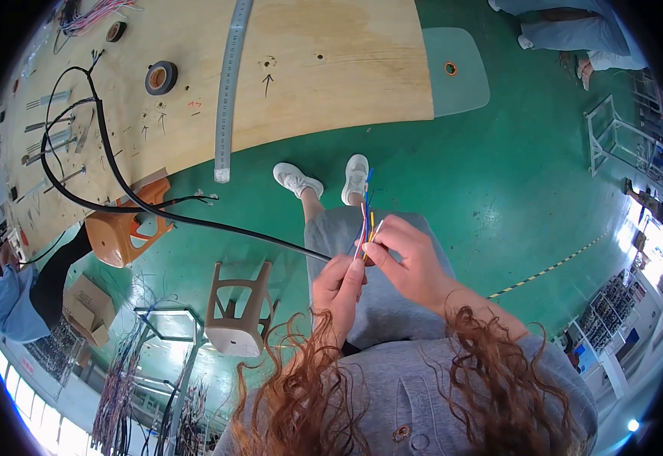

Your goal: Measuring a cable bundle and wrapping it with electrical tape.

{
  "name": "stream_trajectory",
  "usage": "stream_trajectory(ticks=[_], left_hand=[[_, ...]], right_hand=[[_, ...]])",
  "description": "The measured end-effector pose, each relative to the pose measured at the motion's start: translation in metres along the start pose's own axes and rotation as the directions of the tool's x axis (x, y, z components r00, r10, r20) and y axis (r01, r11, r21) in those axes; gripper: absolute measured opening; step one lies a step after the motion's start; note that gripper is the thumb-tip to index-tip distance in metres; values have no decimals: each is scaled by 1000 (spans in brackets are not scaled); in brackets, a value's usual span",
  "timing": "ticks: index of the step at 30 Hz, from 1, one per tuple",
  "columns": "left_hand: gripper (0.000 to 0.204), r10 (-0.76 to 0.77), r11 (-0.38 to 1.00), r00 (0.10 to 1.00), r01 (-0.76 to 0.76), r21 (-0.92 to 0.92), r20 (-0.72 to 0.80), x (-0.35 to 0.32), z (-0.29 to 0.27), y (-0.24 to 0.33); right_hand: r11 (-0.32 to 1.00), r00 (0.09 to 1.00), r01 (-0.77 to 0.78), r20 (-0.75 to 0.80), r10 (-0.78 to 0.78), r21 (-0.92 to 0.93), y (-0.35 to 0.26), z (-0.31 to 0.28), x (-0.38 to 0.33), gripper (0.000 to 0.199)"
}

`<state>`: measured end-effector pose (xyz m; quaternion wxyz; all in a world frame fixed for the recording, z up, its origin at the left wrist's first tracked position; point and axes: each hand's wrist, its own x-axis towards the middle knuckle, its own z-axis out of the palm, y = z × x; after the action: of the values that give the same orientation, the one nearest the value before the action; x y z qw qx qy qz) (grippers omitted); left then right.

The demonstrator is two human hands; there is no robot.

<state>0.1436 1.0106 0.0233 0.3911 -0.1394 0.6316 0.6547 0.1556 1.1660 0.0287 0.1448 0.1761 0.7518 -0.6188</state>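
A thick black cable [195, 220] runs from the plywood workbench [324, 68] down to my lap. Its stripped end fans into several thin coloured wires [366, 213], blue, red, yellow and white. My left hand [339, 289] grips the cable just below the stripped end. My right hand [407, 258] pinches the coloured wires between thumb and fingers, holding them upright over my grey-clad knees. My white shoes [324, 178] rest on the green floor.
A long metal ruler [229, 83] and a black tape roll [161, 77] lie on the bench. An orange stool [122, 232] and a brown stool [236, 311] stand at left. Another person [20, 292] sits at far left; someone's legs [567, 30] show at top right.
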Motion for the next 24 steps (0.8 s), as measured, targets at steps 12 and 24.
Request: stream_trajectory(ticks=[12,24], left_hand=[[30,-73,992,991,84,-94,113,1,-8,-1],[31,-90,963,979,133,-235,183,-3,-9,-2]], right_hand=[[771,901,-430,165,402,470,-5,-2,1,20],[713,893,-446,216,395,540,-5,-3,0,19]])
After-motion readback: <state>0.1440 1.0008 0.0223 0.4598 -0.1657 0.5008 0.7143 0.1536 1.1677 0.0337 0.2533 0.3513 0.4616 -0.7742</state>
